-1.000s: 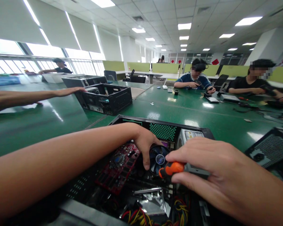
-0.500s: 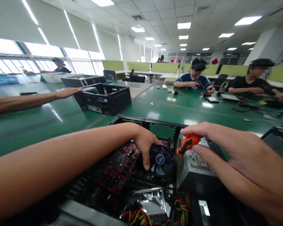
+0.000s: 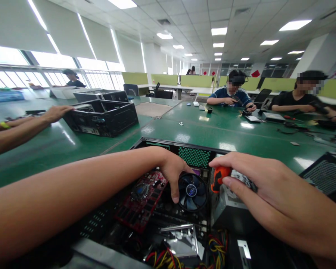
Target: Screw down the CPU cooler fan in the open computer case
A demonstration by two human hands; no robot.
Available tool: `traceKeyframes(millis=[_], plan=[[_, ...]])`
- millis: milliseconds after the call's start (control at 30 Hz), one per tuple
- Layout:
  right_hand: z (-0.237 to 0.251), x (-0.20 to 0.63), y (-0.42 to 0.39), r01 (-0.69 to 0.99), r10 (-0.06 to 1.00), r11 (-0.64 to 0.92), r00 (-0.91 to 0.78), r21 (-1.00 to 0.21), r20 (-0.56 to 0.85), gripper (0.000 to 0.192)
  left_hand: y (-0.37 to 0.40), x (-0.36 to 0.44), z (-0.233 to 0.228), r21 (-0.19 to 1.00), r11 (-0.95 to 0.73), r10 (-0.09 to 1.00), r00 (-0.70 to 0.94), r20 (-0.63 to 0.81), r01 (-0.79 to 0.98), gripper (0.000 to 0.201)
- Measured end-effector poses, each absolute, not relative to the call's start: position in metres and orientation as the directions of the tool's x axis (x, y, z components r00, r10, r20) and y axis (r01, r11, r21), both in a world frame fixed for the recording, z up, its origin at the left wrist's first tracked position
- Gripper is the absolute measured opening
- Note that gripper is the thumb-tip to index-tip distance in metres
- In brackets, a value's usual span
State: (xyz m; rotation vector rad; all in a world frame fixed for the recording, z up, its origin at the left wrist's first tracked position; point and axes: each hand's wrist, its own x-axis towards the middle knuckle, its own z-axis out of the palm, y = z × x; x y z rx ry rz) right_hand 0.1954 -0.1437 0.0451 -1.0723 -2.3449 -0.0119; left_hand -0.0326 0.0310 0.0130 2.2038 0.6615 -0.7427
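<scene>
An opened computer case (image 3: 170, 142) lies in front of me. Inside it, my left hand (image 3: 174, 172) is closed around the left rim of a round black CPU fan (image 3: 199, 190); its far fingers are hidden behind the fan. Between the thumb and fingers of my right hand (image 3: 257, 181) is an orange-and-black screwdriver (image 3: 218, 178), held steeply to the right of the fan. Its tip is out of sight. A red graphics card (image 3: 154, 201) sits left of the fan, and the silver power supply (image 3: 232, 201) is under my right hand.
Red, yellow and black cables (image 3: 218, 244) and a shiny metal bracket (image 3: 182, 239) fill the case's near part. Another person's hand (image 3: 57, 112) touches a second black case (image 3: 109, 121) at left. Across the green table (image 3: 168, 130), other people sit working.
My right hand has tilted the screwdriver more upright and shifted slightly left. My left hand keeps its grip on the fan. The other person's hand and the second case have moved left.
</scene>
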Motion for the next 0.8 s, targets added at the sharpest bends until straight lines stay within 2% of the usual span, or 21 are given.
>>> traceKeyframes(millis=[367, 567, 700, 800], plan=[[0.043, 0.1972, -0.1421, 0.702, 0.711, 0.672, -0.523, -0.235, 0.471, 0.033, 0.029, -0.0313, 0.0156, 0.457, -0.621, 0.233, 0.706, -0.669, 0.637, 0.104], [0.04, 0.1996, -0.1404, 0.742, 0.738, 0.627, -0.47, -0.237, 0.484, 0.005, 0.0277, -0.0308, 0.0163, 0.469, -0.598, 0.224, 0.698, -0.68, 0.649, 0.099], [0.0369, 0.1984, -0.14, 0.756, 0.738, 0.615, -0.451, -0.225, 0.503, 0.022, 0.0278, -0.0302, 0.0153, 0.472, -0.587, 0.232, 0.695, -0.681, 0.658, 0.097], [0.0371, 0.197, -0.1397, 0.746, 0.733, 0.626, -0.465, -0.225, 0.497, 0.021, 0.0277, -0.0298, 0.0152, 0.464, -0.575, 0.245, 0.683, -0.689, 0.674, 0.097]])
